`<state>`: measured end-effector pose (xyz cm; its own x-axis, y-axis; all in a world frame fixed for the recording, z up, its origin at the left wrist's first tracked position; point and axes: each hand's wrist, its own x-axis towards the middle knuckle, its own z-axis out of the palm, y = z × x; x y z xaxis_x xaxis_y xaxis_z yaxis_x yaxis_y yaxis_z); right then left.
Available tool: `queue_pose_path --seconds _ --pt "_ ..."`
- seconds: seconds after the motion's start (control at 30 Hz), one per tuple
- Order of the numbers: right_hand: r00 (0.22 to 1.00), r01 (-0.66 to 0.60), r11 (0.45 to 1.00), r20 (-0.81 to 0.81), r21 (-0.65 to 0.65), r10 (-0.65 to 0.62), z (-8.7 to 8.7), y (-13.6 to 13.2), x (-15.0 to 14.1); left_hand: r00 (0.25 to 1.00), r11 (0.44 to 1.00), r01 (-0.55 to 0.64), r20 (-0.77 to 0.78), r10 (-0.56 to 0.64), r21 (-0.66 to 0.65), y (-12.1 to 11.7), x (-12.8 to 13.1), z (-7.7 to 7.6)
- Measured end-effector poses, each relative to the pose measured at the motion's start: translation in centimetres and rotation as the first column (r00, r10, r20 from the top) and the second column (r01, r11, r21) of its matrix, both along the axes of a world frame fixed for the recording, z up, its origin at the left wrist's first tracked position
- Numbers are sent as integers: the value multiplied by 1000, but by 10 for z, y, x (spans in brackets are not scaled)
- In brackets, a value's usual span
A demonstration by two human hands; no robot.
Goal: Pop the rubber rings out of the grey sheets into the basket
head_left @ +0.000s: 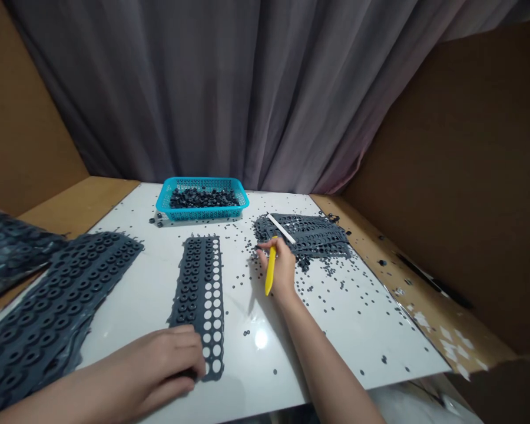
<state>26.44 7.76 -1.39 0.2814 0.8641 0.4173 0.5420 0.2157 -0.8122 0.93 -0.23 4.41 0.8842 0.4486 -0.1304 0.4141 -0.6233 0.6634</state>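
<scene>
Across the lower left end of a dark grey rubber sheet [203, 306] lies my left hand [172, 359]. Its fingers are curled and pressed together on the sheet, with dark rubber showing between thumb and fingers. Rubber rings still sit in the sheet's left rows, while part of its right side has open round holes. My right hand [282, 268] is closed round a yellow pen-like tool [271, 271], held over the white board to the right of the sheet. A small dark piece shows at its fingertips; whether they hold it I cannot tell.
A blue basket [203, 215] of small black parts stands at the back. Stacked punched sheets [322, 235] with a white stick [281, 228] lie right, amid scattered black discs. More ringed sheets [62, 294] and a plastic bag [13, 253] are left. A black pen-like object [424, 277] lies far right.
</scene>
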Motion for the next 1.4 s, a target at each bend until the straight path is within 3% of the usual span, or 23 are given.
queue_pose_path --seconds 0.13,0.3,0.37,0.47,0.57,0.67,0.77,1.13,1.27,1.4 --pt "940 274 962 204 19 -272 2 6 27 999 998 -39 17 38 42 8 -4 3" --pt "921 343 938 178 51 -347 3 7 28 974 951 -228 50 223 207 50 -9 -1" --pt "966 255 964 32 71 -257 5 5 18 959 923 -282 44 281 262 71 -8 -7" --pt "966 -60 998 -253 -2 57 4 -3 -7 944 889 -321 31 330 325 96 1 -16" --pt "872 -342 928 -416 -145 257 -3 -9 -31 929 877 -344 -13 369 334 110 11 -26" --pt "822 -467 852 -472 -236 320 -11 -11 -48 919 877 -369 -20 394 307 114 14 -33" --pt "804 -505 825 -485 -253 344 -14 -8 -55 925 881 -371 34 378 293 113 11 -37" --pt "852 -489 817 -368 -307 372 -14 -3 -57 937 888 -347 86 337 301 110 8 -42" --pt "887 -456 832 -230 -317 400 -6 -2 -59 954 888 -300 100 283 348 110 8 -44" --pt "877 -467 804 -77 -369 474 6 7 -64 977 866 -208 52 208 454 109 8 -46"
